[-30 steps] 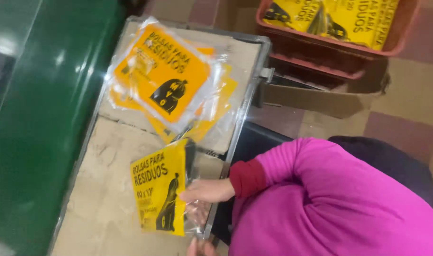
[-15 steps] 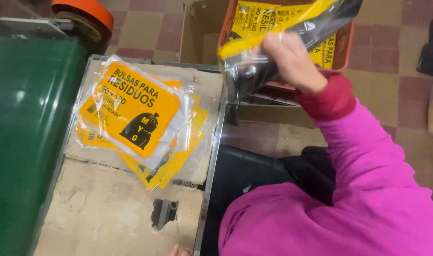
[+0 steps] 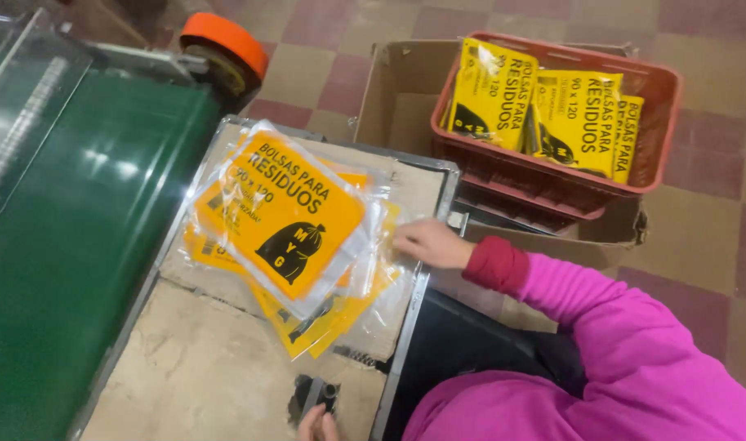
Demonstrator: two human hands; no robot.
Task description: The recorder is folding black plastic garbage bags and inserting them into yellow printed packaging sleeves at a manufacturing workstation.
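Observation:
A fanned stack of orange-yellow packets in clear plastic [image 3: 287,224] lies on a worn table top [image 3: 201,376]. My right hand [image 3: 426,242], in a pink sleeve, rests empty at the stack's right edge, its fingers on the clear plastic. Only the fingertips of my left hand [image 3: 317,425] show at the bottom edge, just below a small dark metal piece [image 3: 311,394] on the table. A red plastic crate [image 3: 659,122] at the upper right holds upright yellow packets [image 3: 552,110].
A green machine body [image 3: 79,245] runs along the left side of the table, with an orange roll [image 3: 219,37] behind it. The crate sits on an open cardboard box [image 3: 397,98]. The floor has red and beige tiles [image 3: 708,237].
My right hand carried a yellow packet from the table up to the red crate, let it go there, and has come back down empty to the stack's edge.

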